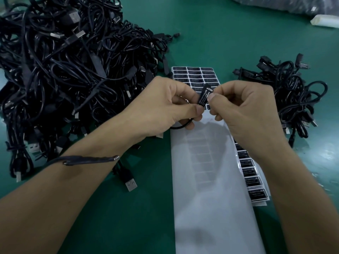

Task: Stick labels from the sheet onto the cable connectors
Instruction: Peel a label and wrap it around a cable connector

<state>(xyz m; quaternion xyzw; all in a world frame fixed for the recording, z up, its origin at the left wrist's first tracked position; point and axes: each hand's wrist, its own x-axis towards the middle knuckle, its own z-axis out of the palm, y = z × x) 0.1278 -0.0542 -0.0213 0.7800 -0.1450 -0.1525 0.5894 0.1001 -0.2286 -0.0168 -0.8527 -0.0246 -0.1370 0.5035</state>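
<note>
Both hands meet over the label sheet (211,162) on the green table. My left hand (165,107) grips a black cable connector (204,95) with a "LED CONTROLLER" label on its upper face; the cable (180,127) loops out under its fingers. My right hand (247,110) pinches the connector's upper end between thumb and forefinger. The sheet's near part is bare white backing. Black labels (194,74) remain at its far end. A second label strip (251,173) lies under my right forearm.
A big heap of black cables (64,70) with USB plugs fills the left of the table. A smaller pile of cables (289,99) lies at the right. One cable end (88,159) rests across my left forearm. A white object (324,21) sits far right.
</note>
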